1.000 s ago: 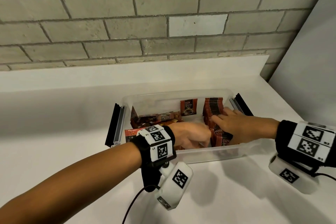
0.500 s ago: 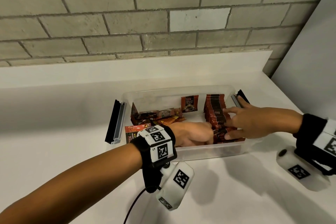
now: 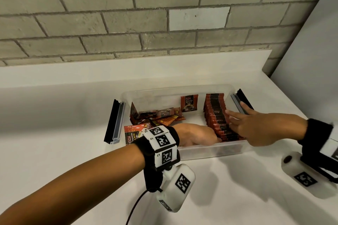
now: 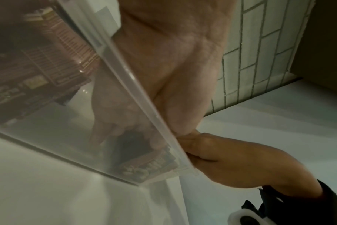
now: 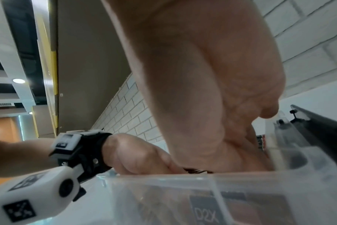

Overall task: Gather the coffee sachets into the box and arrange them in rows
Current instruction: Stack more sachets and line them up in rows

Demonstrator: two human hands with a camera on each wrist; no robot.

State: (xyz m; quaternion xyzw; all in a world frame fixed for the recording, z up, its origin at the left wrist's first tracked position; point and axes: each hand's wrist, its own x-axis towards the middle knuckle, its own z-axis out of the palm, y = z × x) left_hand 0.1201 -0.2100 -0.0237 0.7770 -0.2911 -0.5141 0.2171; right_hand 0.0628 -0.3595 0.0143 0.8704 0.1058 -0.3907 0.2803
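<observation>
Tabletop (image 3: 54,151): white, it carries the box under both my hands.
Box (image 3: 210,151): clear plastic; my left hand (image 3: 197,136) reaches over its near wall, my right hand (image 3: 256,129) over its right end.
Row of sachets (image 3: 216,115): packed on edge between my two grips, its long axis running from the near wall to the far wall.
Loose sachets (image 3: 164,115): jumbled beyond my left grip, pointing every way.
Left grip: fingers curled against the row's near end; whether they pinch a sachet I cannot tell.
Right grip: released, fingers straight along the row's right flank.
Advice: I'd squeeze evenly from both sides, keeping sachets upright.
</observation>
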